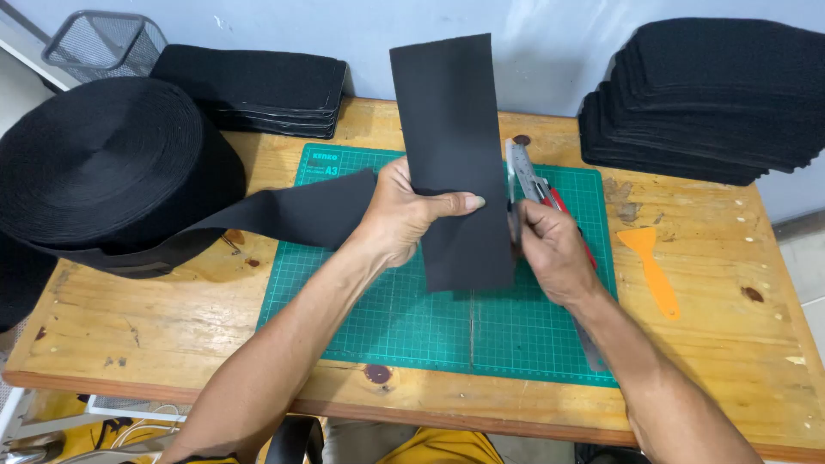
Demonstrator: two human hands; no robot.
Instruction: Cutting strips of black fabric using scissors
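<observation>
My left hand [404,215] grips a cut rectangular piece of black elastic fabric [451,112], held upright above the green cutting mat [447,335]; the thumb lies across its front. My right hand [550,249] is closed around a utility knife [528,180] with a red and silver body, just to the right of the fabric's lower edge. A large roll of the same black band [103,163] sits at the left, its loose end [292,210] running onto the mat behind my left hand.
Stacks of cut black pieces lie at the back left [258,86] and back right [713,94]. An orange plastic scraper [653,271] rests on the wooden table [172,326]. A metal ruler [589,344] lies under my right forearm. A wire mesh basket [107,43] stands far left.
</observation>
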